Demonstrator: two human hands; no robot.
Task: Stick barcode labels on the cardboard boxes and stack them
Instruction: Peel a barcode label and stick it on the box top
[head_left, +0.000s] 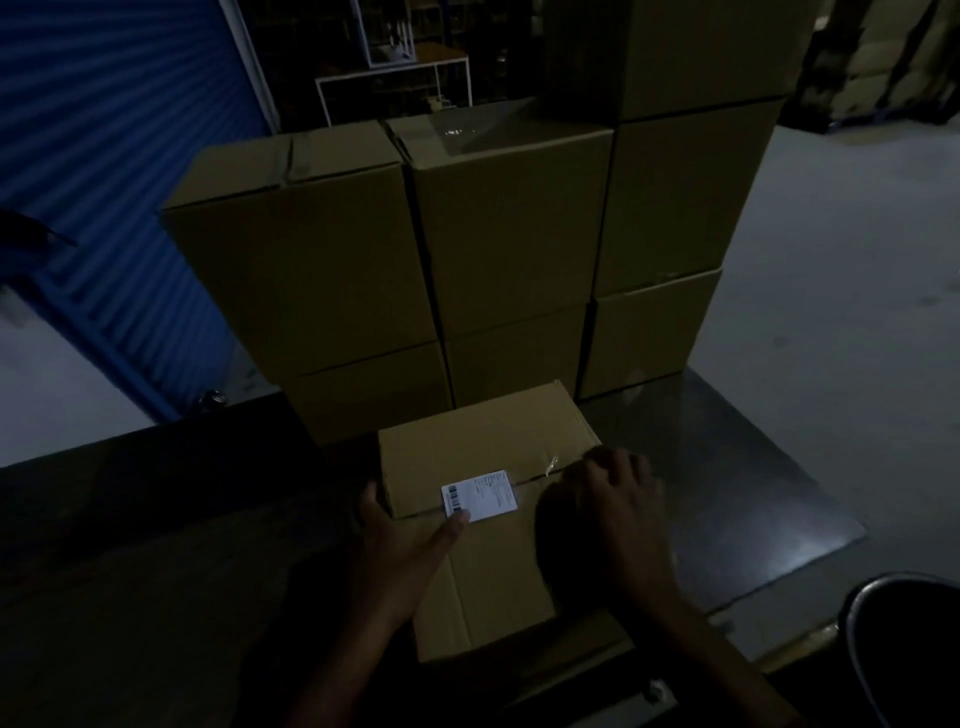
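A brown cardboard box (483, 447) lies on the dark table in front of me. A white barcode label (480, 493) sits on its top, across the centre seam. My left hand (410, 545) rests on the box's left side, its thumb pressing the label's lower left corner while the other fingers reach over the left edge. My right hand (608, 514) lies on the right part of the top, fingers bent over the seam just right of the label. Behind the box stands a wall of stacked cardboard boxes (322, 260), two and three high.
The dark metal table (727, 467) extends to the right, its edge dropping to a grey floor. A blue corrugated shutter (104, 156) fills the left. A round dark container (909, 649) is at the lower right. White-framed shelving (395, 78) stands far behind.
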